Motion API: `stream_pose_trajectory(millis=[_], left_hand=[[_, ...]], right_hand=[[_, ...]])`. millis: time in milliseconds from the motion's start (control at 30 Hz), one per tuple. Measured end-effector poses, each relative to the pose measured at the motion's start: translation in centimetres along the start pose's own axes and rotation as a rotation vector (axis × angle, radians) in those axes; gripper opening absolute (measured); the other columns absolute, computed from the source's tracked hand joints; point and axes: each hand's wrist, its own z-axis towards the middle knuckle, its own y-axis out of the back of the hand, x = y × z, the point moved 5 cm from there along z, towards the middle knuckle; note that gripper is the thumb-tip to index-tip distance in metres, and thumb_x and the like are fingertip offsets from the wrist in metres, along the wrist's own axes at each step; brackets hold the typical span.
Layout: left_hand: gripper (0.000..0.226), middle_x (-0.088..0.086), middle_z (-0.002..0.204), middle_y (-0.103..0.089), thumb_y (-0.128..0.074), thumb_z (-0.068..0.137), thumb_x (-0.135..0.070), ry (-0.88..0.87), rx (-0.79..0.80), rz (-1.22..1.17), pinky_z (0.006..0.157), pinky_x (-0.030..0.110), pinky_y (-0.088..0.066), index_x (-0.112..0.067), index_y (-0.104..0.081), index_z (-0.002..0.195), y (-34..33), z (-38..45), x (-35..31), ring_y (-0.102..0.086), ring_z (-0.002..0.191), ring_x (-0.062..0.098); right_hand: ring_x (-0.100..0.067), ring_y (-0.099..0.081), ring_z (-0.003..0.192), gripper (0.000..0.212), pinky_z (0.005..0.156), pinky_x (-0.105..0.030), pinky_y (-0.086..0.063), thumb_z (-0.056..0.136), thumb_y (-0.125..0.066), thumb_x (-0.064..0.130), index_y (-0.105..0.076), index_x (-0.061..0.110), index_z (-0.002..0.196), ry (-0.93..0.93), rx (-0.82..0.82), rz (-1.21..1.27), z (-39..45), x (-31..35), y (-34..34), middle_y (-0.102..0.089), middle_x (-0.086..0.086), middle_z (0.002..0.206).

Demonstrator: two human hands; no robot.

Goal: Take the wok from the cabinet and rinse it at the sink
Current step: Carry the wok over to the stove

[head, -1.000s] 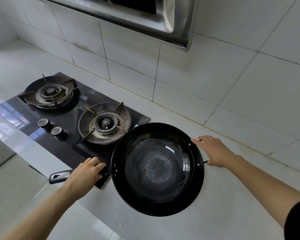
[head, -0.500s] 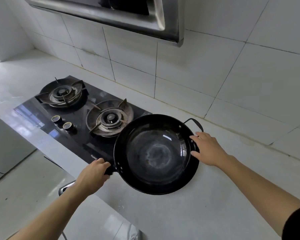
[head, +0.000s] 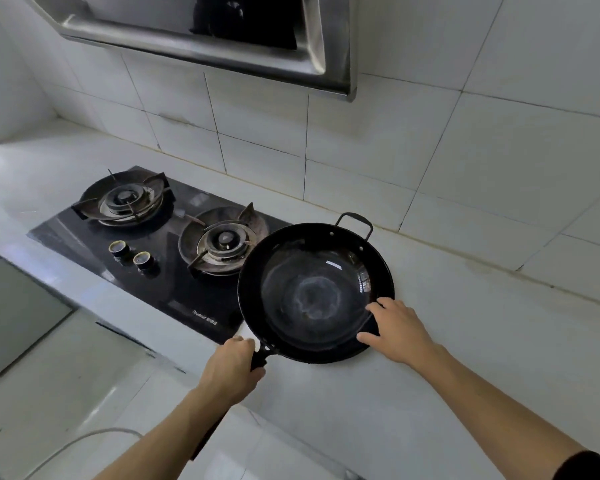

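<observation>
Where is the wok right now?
In the head view the wok sits right of centre on the white counter, just right of the stove, with the left hand gripping its long handle.

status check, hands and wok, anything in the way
Left hand shut on wok's long handle. Right hand on near rim, fingers spread. Wok on counter beside stove. No sink in view.

Black glass two-burner gas hob (head: 174, 289) set into white tabletop (head: 447, 358); two small round knobs (head: 132, 255) near front edge. Stainless steel range hood (head: 205, 39) above, on white tiled wall (head: 465, 150).
</observation>
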Motion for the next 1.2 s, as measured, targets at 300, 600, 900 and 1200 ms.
stream_pose_trajectory(millis=[300,600,900,1200], left_hand=[[0.024,-0.004,0.089,-0.048,-0.062,0.085,-0.039,-0.154,0.023,-0.177,0.067,0.027,-0.043,-0.02,-0.048,0.09,-0.6,-1.7,0.7,-0.05,0.075,0.016],[0.034,-0.007,0.095,-0.052,-0.065,0.084,-0.036,-0.185,0.002,-0.269,0.074,0.024,-0.049,-0.023,-0.056,0.114,-0.5,-3.1,1.7,-0.056,0.083,0.012],[0.03,-0.007,0.098,-0.05,-0.061,0.088,-0.028,-0.14,-0.002,-0.336,0.068,0.017,-0.036,-0.02,-0.057,0.116,-1.6,-3.6,-0.5,-0.05,0.079,0.011],[0.029,-0.007,0.094,-0.048,-0.064,0.086,-0.026,-0.108,-0.015,-0.339,0.068,0.017,-0.038,-0.019,-0.06,0.114,-0.8,-1.5,-3.5,-0.05,0.079,0.01]], right_hand=[[-0.021,-0.045,0.122,0.063,0.096,-0.035,-0.041,0.076,-0.064,0.064,-0.058,0.02,0.121,-0.228,-0.052,-0.002,-3.7,4.8,-2.8,-0.055,0.0,0.124],[-0.017,-0.054,0.097,0.047,0.082,-0.031,-0.04,0.078,-0.063,0.065,-0.064,0.021,0.095,-0.236,-0.206,0.018,-5.0,7.0,-3.5,-0.06,0.005,0.097],[-0.014,-0.052,0.101,0.048,0.083,-0.029,-0.038,0.08,-0.061,0.066,-0.063,0.022,0.098,-0.215,-0.214,0.043,-4.5,5.0,-3.3,-0.059,0.007,0.099],[-0.015,-0.051,0.099,0.047,0.078,-0.028,-0.039,0.079,-0.066,0.062,-0.062,0.019,0.097,-0.226,-0.195,0.099,-3.2,1.8,-2.5,-0.058,0.005,0.098]])
